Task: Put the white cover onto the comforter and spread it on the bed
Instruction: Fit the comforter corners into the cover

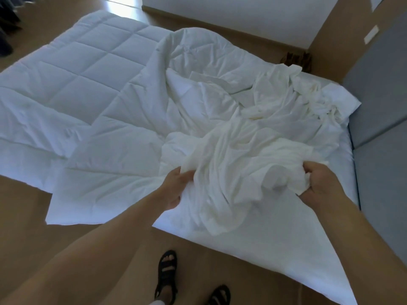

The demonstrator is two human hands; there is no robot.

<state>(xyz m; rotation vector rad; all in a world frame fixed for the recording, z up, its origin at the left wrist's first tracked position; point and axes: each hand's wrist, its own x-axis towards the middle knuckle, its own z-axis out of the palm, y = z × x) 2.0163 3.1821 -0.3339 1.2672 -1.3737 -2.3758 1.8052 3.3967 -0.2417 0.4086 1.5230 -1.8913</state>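
A white quilted comforter (72, 84) lies across the bed, its left part hanging out over the floor. On its right half sits the crumpled, slightly creamier white cover (253, 137), bunched in folds from the far right corner down toward me. My left hand (176, 188) grips a gathered edge of the cover at the near side. My right hand (319, 183) clutches another bunch of the same cover a little to the right. Between both hands the fabric sags in loose folds.
The mattress (275, 256) shows a bare white corner near my feet in black sandals (167, 269). A grey padded headboard (378, 106) stands on the right. Brown wooden floor (55, 227) surrounds the bed; a white wall (242, 20) rises beyond.
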